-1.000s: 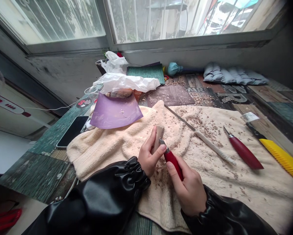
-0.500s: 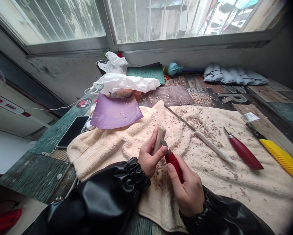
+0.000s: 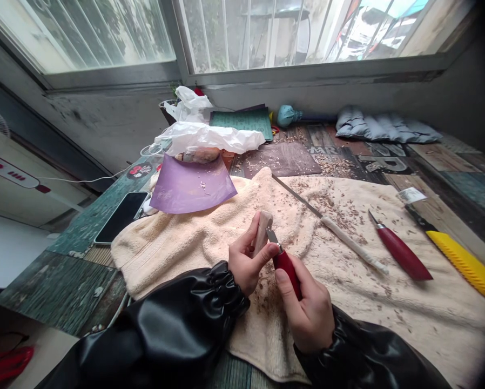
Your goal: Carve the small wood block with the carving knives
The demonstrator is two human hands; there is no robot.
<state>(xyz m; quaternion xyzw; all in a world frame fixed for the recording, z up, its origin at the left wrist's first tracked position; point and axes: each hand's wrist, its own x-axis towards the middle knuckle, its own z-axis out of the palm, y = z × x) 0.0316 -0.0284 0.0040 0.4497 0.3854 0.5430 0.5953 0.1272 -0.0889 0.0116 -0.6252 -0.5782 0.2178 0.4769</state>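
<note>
Above the towel, my left hand (image 3: 247, 260) is closed around a small block of wood (image 3: 263, 229), whose upper end sticks out past the fingers. A carving knife (image 3: 287, 270) with a red handle and short metal blade is gripped in my right hand (image 3: 307, 310). Its blade lies against the wood's right side, and my left thumb rests by the base of the blade. Wood shavings lie scattered over the cream towel (image 3: 177, 243) beneath both hands.
To the right lie a thin file (image 3: 297, 194) with a wrapped handle, a second red-handled knife (image 3: 402, 251) and a yellow-handled tool (image 3: 463, 262). Purple sandpaper (image 3: 192, 186) and a phone (image 3: 121, 219) are on the left. White plastic (image 3: 222, 138) sits behind.
The knife blade has shifted very slightly up along the wood, and my right hand has moved a little left. Both grips are the same.
</note>
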